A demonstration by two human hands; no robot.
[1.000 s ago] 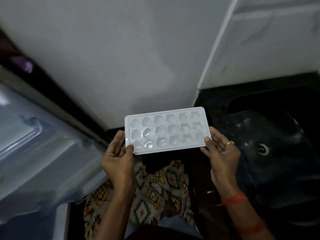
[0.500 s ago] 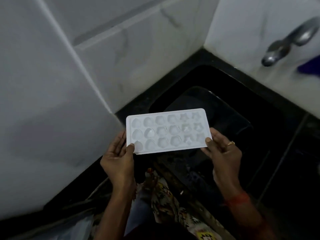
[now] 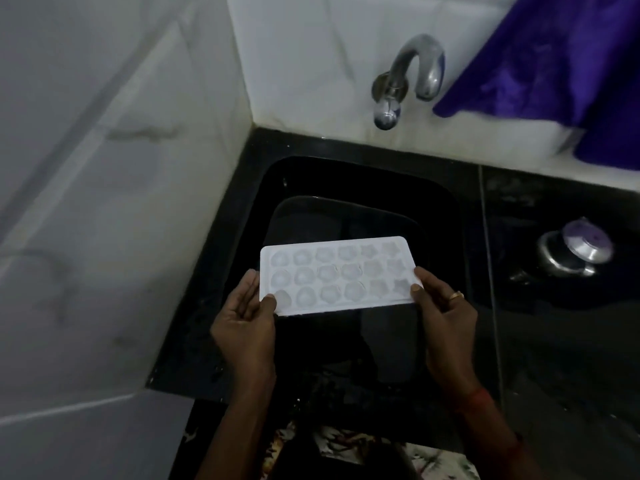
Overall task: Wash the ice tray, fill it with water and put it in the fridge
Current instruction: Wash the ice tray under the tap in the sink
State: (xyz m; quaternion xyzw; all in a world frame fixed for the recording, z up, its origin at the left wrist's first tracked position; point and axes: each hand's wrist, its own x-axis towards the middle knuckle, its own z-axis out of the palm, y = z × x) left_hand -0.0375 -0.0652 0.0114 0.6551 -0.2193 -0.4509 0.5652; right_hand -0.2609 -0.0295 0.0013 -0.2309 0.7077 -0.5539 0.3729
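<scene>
one head-worn view only: the scene is seen from above, facing forward and steeply down, close over a black sink (image 3: 446,216), with the tap (image 3: 408,74) far and white wall tiles (image 3: 104,168) left.

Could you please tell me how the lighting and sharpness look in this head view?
Head view: dim overall; the black sink swallows detail, the white ice tray is brightest but softly blurred, the tap shows glare, and the wide lens bends the wall lines.

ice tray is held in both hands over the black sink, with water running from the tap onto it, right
Not quite. In the head view the ice tray is held by the left hand and right hand over the black sink, but no water runs from the tap.
</scene>
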